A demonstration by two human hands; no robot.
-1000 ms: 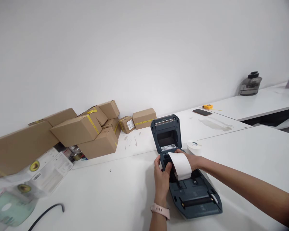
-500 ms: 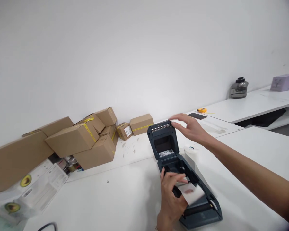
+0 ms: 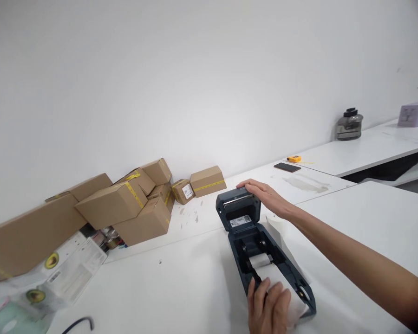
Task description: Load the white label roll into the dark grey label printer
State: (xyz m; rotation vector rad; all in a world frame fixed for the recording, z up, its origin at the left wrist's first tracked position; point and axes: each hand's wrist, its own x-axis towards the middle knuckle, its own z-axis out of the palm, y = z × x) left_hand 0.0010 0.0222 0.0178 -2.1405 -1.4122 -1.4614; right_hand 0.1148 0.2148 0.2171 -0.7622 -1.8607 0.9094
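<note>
A dark blue label printer (image 3: 282,271) lies open on the white table (image 3: 181,287). Its lid (image 3: 237,209) is tilted partway down. My right hand (image 3: 264,195) rests flat on the top edge of that lid. A white paper roll (image 3: 260,260) sits inside the printer body, with its strip running toward the front. My left hand (image 3: 270,308) lies flat over the strip's free end at the printer's front edge, pressing it down. A second white tape roll (image 3: 273,222) shows just behind my right forearm.
Several cardboard boxes (image 3: 125,204) are stacked at the left against the wall. Plastic pouches (image 3: 55,278) and a black cable (image 3: 78,324) lie at lower left. A phone (image 3: 287,167) and a yellow tape measure (image 3: 294,158) rest on the far table, with a tape dispenser (image 3: 348,125) beyond.
My right hand has come down onto the lid, and the lid has tilted lower. My left hand has drawn the paper strip forward to the printer's front edge.
</note>
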